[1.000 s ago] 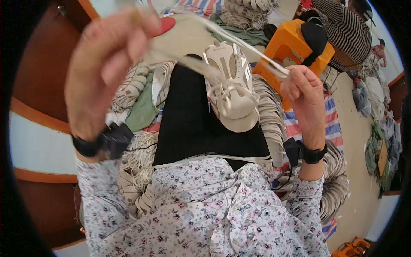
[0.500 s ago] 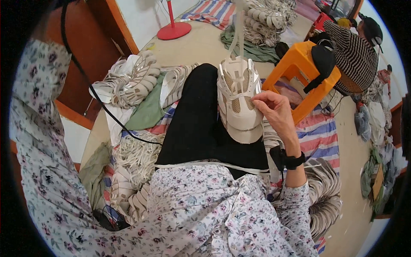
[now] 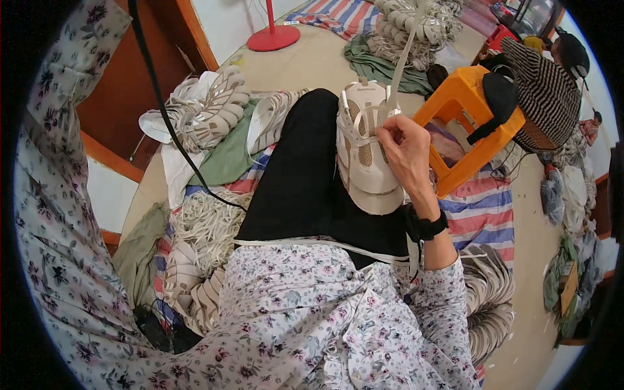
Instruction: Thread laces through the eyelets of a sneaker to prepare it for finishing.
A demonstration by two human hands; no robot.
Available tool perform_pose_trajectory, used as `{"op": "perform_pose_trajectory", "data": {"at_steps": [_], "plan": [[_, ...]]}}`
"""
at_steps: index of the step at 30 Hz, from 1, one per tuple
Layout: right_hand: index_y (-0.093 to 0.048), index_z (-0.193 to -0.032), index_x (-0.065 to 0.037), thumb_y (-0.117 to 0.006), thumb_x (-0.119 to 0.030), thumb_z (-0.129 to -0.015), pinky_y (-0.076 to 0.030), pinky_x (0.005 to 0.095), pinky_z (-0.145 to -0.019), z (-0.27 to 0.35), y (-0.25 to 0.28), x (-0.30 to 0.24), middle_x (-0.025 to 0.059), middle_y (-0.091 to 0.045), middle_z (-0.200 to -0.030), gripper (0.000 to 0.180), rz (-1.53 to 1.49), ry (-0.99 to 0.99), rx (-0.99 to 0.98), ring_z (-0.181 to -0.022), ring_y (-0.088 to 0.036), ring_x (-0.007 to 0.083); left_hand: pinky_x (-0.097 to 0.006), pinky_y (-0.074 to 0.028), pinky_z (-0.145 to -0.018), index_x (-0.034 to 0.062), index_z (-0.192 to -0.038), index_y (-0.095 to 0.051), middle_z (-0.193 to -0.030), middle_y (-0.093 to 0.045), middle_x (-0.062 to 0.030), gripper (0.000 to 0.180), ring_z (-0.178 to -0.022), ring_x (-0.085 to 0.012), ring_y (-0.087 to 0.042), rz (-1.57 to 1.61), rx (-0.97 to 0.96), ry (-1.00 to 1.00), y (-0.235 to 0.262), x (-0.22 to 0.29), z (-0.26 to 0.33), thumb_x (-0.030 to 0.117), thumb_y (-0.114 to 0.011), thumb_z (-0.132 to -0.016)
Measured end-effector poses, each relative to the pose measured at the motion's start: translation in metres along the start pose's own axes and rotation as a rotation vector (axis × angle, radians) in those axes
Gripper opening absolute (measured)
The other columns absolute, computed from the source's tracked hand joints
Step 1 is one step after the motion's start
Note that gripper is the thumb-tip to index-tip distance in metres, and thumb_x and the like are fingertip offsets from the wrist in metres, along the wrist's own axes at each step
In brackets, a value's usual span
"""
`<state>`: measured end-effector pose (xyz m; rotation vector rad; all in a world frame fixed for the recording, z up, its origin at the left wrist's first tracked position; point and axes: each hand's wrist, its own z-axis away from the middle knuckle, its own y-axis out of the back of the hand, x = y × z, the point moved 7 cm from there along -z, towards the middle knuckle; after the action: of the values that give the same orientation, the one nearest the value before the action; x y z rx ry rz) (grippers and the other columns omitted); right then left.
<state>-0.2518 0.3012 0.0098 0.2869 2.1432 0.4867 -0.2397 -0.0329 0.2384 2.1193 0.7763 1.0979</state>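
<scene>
A cream shoe upper (image 3: 372, 170) with mesh panels lies over my black-clad right thigh, its toe toward me. A flat pale shoelace (image 3: 402, 65) crosses its front. One length rises taut from the upper and leaves the head view at the top. At the upper's right edge, my right hand (image 3: 408, 148) is closed in a pinch, its fingertips on the lace where it crosses. The exact grip is partly hidden by the fingers. My left arm (image 3: 65, 162) is raised in a flowered sleeve along the left side, and its hand is outside the picture.
A heap of loose laces (image 3: 211, 224) lies left of my legs, with stacked uppers (image 3: 208, 117) beyond. More uppers (image 3: 487, 286) pile at my right. An orange stool (image 3: 465, 107) holding a black cap stands ahead right, near a person in stripes (image 3: 546, 97). A black cable (image 3: 162, 110) hangs at left.
My right hand has moved up along the upper's edge to the lace crossing. The raised lace length now slants to the right. My left sleeve has shifted, and the whole view has turned slightly.
</scene>
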Motion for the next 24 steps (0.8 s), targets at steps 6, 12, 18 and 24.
{"op": "perform_pose_trajectory", "data": {"at_steps": [6, 12, 18, 24], "plan": [[-0.063, -0.089, 0.0, -0.064, -0.004, -0.09, -0.041, 0.0183, -0.058, 0.011, 0.043, 0.012, -0.005, -0.057, -0.074, 0.004, -0.23, -0.131, 0.356, -0.064, -0.049, 0.0021, -0.025, -0.048, -0.087, 0.0073, -0.109, -0.066, -0.1, -0.063, 0.0013, 0.026, -0.096, -0.0087, -0.058, 0.069, -0.044, 0.244, -0.026, -0.062, 0.057, 0.017, -0.062, -0.086], [-0.065, -0.092, 0.0, -0.066, -0.006, -0.091, -0.043, 0.0176, -0.06, 0.006, 0.03, -0.001, -0.0039, -0.061, -0.078, 0.006, -0.379, -0.121, 0.123, -0.068, -0.053, 0.002, -0.025, -0.047, -0.087, 0.0072, -0.11, -0.066, -0.102, -0.063, 0.0007, 0.026, -0.097, -0.0091, -0.058, 0.147, -0.075, 0.101, -0.066, -0.013, 0.038, 0.018, -0.061, -0.087], [-0.068, -0.102, 0.0, -0.066, -0.004, -0.089, -0.046, 0.0187, -0.063, 0.005, 0.028, 0.004, -0.0018, -0.065, -0.085, 0.014, -0.393, -0.211, 0.027, -0.072, -0.056, 0.0037, -0.026, -0.047, -0.088, 0.0072, -0.11, -0.067, -0.103, -0.064, 0.0001, 0.026, -0.098, -0.0095, -0.058, 0.136, -0.064, -0.132, -0.074, 0.072, -0.005, 0.018, -0.059, -0.088], [-0.068, -0.111, -0.004, -0.067, -0.005, -0.085, -0.048, 0.0234, -0.07, -0.006, 0.011, -0.008, 0.0016, -0.066, -0.093, 0.026, -0.306, -0.114, -0.109, -0.08, -0.058, 0.0073, -0.027, -0.046, -0.088, 0.0071, -0.111, -0.068, -0.105, -0.065, -0.0005, 0.027, -0.099, -0.0098, -0.058, 0.069, -0.022, -0.251, -0.057, 0.117, -0.031, 0.019, -0.057, -0.089]]}}
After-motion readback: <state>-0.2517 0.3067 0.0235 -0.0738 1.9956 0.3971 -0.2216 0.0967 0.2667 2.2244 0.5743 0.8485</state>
